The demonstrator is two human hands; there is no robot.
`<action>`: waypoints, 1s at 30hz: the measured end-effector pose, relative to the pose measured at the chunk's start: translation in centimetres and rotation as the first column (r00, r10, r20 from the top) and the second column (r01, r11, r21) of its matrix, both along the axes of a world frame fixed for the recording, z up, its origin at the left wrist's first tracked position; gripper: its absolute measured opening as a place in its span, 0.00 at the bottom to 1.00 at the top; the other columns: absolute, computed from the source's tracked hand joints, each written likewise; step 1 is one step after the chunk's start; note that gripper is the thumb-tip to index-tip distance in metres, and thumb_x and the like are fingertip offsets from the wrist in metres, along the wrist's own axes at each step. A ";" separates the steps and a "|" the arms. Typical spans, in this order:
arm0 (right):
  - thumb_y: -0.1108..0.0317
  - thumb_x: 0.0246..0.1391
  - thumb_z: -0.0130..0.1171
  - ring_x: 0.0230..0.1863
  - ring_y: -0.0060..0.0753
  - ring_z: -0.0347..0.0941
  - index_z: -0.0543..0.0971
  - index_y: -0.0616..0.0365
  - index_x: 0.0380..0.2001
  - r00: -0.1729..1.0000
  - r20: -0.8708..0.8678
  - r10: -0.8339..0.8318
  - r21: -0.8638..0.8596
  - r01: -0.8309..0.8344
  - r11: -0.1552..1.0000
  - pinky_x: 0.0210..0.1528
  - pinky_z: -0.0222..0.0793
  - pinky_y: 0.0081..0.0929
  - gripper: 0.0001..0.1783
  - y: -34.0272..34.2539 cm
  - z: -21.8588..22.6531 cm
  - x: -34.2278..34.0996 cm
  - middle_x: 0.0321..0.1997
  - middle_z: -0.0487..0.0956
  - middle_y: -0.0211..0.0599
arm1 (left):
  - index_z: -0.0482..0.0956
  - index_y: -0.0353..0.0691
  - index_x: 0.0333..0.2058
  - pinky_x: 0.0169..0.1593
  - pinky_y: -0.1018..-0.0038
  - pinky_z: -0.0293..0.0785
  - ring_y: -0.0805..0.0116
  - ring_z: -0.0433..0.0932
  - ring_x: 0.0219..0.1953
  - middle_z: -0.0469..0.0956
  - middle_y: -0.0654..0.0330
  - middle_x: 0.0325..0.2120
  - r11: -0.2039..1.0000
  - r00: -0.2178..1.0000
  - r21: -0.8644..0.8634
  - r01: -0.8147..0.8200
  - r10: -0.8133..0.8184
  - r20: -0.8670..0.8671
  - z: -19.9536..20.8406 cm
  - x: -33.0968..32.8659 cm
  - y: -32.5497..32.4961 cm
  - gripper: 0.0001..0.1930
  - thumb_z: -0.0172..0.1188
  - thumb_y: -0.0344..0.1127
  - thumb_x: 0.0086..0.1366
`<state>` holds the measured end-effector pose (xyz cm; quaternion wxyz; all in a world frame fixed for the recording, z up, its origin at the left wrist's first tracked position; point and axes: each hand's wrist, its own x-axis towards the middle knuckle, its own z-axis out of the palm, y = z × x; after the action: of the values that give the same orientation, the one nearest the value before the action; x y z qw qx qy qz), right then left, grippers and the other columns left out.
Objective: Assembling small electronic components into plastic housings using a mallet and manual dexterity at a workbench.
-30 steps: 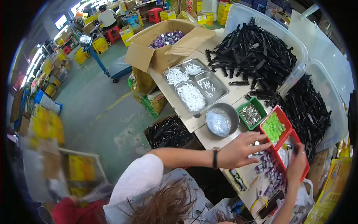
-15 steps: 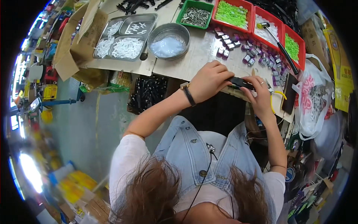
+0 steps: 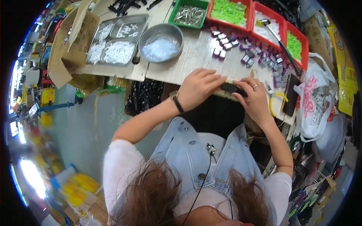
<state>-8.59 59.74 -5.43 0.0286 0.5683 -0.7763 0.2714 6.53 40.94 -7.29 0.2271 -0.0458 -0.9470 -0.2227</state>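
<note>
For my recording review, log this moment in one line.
left hand: holds black piece; right hand: holds same piece; nearby: yellow-handled tool

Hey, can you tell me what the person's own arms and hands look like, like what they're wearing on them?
Both hands are bare of gloves. The left hand has a black wristband with a gold-toned piece at its wrist. The right hand has a slim, shiny ring on one finger. Both arms come out of short white sleeves, leaving the forearms uncovered.

The black piece [image 3: 228, 88] looks plastic, the bowl [image 3: 160, 32] dull metal, the red bins [image 3: 230, 25] plastic, the tabletop [image 3: 188, 54] matt wood.
</note>
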 end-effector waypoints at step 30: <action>0.65 0.64 0.48 0.27 0.66 0.71 0.70 0.66 0.39 0.790 0.400 -0.464 0.351 0.335 0.874 0.25 0.61 0.48 0.12 9.9 3.8 6.9 0.21 0.72 0.60 | 0.67 0.41 0.59 0.59 0.64 0.69 0.57 0.70 0.55 0.69 0.55 0.56 0.984 0.976 -0.150 -0.101 0.068 -0.207 -5.0 -0.5 2.4 0.40 0.68 0.33 0.42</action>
<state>-1.70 69.64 -1.62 -0.1795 0.3045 -0.8912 0.2842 6.06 43.37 -12.33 0.3267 -0.0456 -0.9350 -0.1306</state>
